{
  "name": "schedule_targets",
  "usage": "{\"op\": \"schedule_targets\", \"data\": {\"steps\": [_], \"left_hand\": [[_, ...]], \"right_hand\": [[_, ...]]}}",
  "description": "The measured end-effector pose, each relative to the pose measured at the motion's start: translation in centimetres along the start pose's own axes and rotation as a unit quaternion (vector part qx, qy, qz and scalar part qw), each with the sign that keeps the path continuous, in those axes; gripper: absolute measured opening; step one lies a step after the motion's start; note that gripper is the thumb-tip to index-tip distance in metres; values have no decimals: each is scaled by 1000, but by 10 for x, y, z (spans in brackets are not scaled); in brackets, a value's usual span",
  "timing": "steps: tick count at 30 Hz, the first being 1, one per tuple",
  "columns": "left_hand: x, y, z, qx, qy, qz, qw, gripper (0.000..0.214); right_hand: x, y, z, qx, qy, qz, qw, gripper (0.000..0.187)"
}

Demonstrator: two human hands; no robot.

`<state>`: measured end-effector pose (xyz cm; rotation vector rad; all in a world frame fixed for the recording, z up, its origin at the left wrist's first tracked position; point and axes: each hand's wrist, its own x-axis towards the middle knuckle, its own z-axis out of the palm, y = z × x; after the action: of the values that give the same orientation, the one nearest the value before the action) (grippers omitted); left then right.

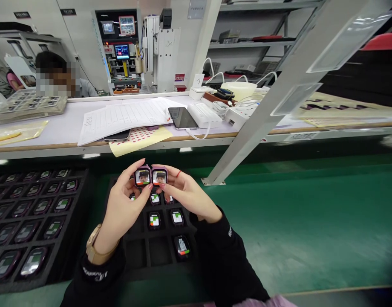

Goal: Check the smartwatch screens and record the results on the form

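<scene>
Side by side above a black compartment tray, two smartwatches with lit screens face me. My left hand is closed on the left smartwatch, thumb at its lower edge. The fingers of my right hand grip the right smartwatch; both screens show a person's picture with coloured bars below. Beneath my hands, several more smartwatches with green and white screens sit in the tray's pockets, some partly hidden by my fingers. One smartwatch lies in a lower right pocket.
A second black tray full of smartwatches stands at left. On the shelf beyond lie paper sheets, a phone, a white power strip and cables. A slanted metal post stands right of my hands. Another person sits behind the shelf.
</scene>
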<state>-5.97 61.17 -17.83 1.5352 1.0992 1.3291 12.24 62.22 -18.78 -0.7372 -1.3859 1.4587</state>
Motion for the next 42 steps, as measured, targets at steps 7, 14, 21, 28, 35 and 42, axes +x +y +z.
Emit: {"op": "schedule_targets", "data": {"steps": [7,14,21,28,35,42], "left_hand": [[-1,-2,0,-25,-9,10,1000,57],[1,-4,-1,-26,2,22,999,50],[0,-4,0,-27,-3,23,999,51],[0,0,0,-30,-3,35,999,41],[2,-1,-1,-36,0,31,999,33],[1,0,-1,-44,-24,19,999,44]], "right_hand": [[-1,-4,0,-11,-1,-2,1000,50],[-1,-4,1,-20,0,0,1000,49],[-1,-2,0,-11,-4,-6,1000,46],[-1,-4,1,-24,14,-7,1000,40],[-1,-4,1,-18,16,-2,1000,41],[-1,-6,2,-9,24,-11,1000,44]]}}
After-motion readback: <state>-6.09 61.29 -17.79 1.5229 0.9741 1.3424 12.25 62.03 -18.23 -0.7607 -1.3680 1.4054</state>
